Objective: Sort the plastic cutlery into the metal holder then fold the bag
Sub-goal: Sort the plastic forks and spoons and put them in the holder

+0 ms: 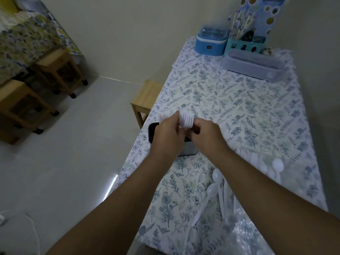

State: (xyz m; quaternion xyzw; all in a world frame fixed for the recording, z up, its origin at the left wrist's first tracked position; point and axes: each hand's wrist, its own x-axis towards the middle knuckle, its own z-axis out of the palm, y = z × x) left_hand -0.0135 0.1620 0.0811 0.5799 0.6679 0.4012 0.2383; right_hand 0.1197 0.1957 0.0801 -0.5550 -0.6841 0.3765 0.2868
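Both my hands meet above the metal holder point(187, 150), whose black rim and grey wall show under my wrists near the table's left edge. My left hand point(168, 134) and my right hand point(206, 134) together grip a bunch of white plastic forks point(186, 118), tines up. More white cutlery pokes out left of my left hand. Loose white spoons point(215, 183) lie on the cloth near me, with more cutlery point(265, 164) under my right forearm. The clear plastic bag point(242, 229) lies crumpled at the near right.
The table carries a floral cloth point(230, 100). At its far end stand a blue box point(210, 41), a teal caddy with sticks point(243, 43) and a clear lidded tray point(252, 65). A wooden stool point(145, 102) stands by the table's left edge; more stools are on the floor to the left.
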